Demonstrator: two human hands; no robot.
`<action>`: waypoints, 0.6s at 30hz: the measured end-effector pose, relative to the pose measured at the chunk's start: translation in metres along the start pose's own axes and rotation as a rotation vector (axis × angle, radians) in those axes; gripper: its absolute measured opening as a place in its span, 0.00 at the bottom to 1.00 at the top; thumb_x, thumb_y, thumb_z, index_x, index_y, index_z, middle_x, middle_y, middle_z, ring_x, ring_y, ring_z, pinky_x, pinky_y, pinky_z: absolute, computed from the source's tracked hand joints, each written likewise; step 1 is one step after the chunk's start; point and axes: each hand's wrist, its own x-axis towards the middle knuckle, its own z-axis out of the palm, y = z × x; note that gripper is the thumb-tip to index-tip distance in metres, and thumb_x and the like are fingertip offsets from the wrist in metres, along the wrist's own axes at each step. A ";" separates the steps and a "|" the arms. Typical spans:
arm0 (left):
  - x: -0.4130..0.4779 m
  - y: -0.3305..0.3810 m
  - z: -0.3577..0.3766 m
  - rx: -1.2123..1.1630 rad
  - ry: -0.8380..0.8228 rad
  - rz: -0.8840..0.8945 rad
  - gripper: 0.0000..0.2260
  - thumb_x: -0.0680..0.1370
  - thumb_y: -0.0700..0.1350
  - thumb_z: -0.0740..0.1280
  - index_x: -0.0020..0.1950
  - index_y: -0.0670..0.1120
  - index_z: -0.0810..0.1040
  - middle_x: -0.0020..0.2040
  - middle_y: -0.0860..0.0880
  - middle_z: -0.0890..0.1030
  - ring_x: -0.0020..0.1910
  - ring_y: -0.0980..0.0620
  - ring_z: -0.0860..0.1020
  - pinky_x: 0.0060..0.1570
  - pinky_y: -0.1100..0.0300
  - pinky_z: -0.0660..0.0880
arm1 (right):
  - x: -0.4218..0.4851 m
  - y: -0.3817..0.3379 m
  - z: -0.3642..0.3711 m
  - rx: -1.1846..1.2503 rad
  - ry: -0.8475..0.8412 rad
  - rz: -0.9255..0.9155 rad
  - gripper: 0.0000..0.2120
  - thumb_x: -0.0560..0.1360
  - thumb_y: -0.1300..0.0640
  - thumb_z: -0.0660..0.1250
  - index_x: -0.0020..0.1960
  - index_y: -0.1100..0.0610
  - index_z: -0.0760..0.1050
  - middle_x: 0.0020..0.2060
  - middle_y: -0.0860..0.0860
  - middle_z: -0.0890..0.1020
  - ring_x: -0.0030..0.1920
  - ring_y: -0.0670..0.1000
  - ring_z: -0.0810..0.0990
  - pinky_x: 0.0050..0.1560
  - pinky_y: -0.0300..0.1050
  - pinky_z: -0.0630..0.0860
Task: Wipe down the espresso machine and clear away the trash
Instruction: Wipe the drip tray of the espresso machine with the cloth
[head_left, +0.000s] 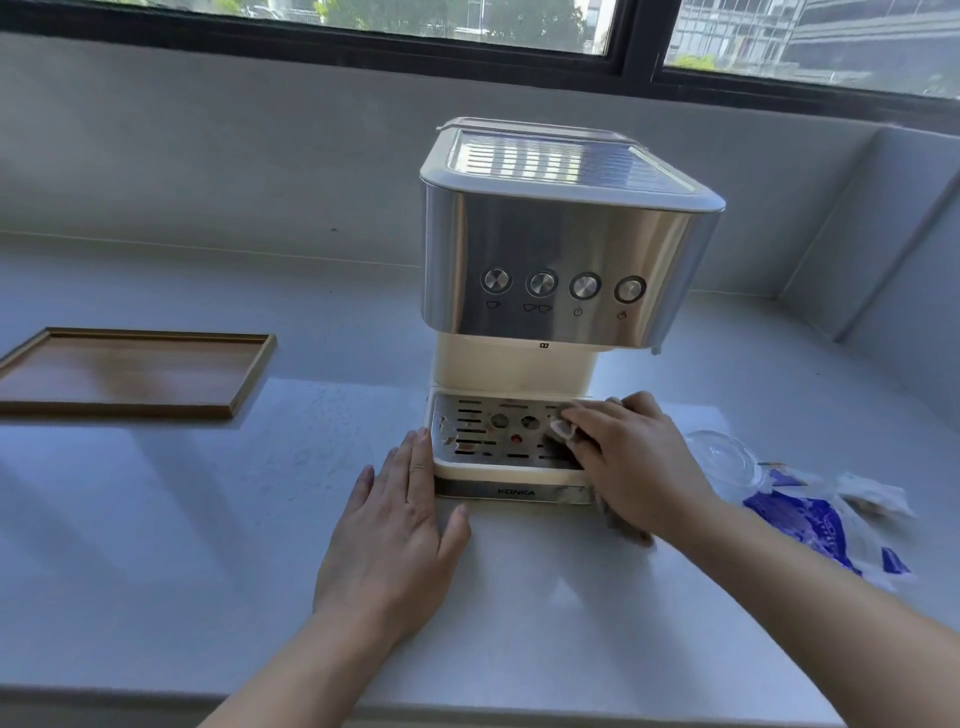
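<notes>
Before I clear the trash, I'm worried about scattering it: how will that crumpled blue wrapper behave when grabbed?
The blue wrapper looks thin and crumpled, so probably floppy and light. Its glossy film may slip from a loose pinch.

1 espresso machine (561, 244) — 4 buttons (541, 283) | 1 wooden tray (130, 371)
</notes>
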 end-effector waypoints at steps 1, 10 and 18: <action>0.000 0.000 0.000 0.000 0.004 0.000 0.33 0.79 0.61 0.43 0.77 0.50 0.29 0.80 0.55 0.36 0.77 0.62 0.36 0.77 0.56 0.37 | 0.011 -0.001 0.001 -0.018 -0.018 0.071 0.14 0.82 0.48 0.56 0.56 0.48 0.80 0.56 0.42 0.83 0.48 0.54 0.68 0.53 0.52 0.72; 0.000 -0.003 0.002 -0.011 0.018 0.003 0.34 0.78 0.61 0.43 0.77 0.51 0.30 0.80 0.56 0.38 0.77 0.62 0.38 0.76 0.58 0.36 | 0.006 -0.011 0.013 -0.048 0.054 0.028 0.13 0.82 0.47 0.57 0.58 0.48 0.77 0.57 0.43 0.82 0.52 0.56 0.72 0.51 0.54 0.73; 0.000 -0.003 0.003 -0.004 0.038 0.009 0.34 0.78 0.61 0.43 0.77 0.52 0.30 0.80 0.56 0.39 0.77 0.62 0.38 0.76 0.58 0.37 | 0.029 -0.030 0.016 0.121 0.054 0.016 0.11 0.81 0.52 0.62 0.54 0.52 0.82 0.55 0.49 0.79 0.49 0.55 0.73 0.52 0.52 0.73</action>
